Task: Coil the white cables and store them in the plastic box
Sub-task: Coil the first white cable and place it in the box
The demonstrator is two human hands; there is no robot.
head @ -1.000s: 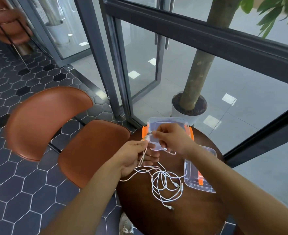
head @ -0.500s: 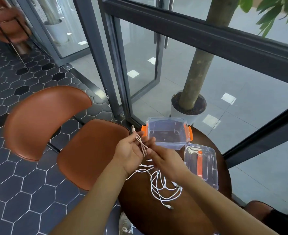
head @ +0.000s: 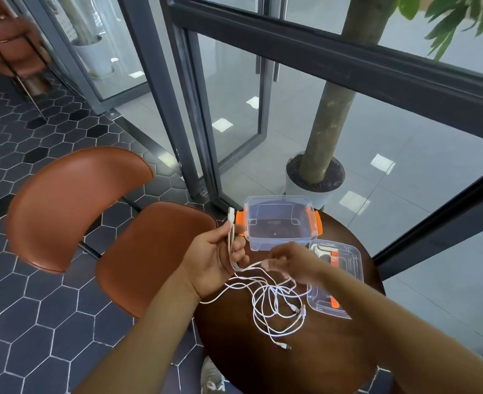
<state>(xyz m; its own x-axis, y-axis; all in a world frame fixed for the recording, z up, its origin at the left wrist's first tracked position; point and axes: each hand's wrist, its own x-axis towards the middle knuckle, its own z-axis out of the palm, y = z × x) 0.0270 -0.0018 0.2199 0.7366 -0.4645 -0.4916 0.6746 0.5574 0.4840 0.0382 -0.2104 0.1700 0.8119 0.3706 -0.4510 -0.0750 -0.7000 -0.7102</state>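
Observation:
A tangle of white cables lies on the round dark wooden table. My left hand grips a few folded strands of cable upright at the table's left edge, one plug end sticking up above the fingers. My right hand pinches a strand that runs from the left hand, just above the tangle. The clear plastic box with orange clips stands open and empty at the table's far side. Its clear lid lies to the right, partly hidden by my right forearm.
A brown leather chair stands close to the table's left. Dark metal window frames and glass rise behind the table, with a potted tree beyond the glass. Hexagonal dark floor tiles lie on the left.
My right hand came down from above the box to the strand beside my left hand. My left hand turned the folded strands upright and lifted the plug end.

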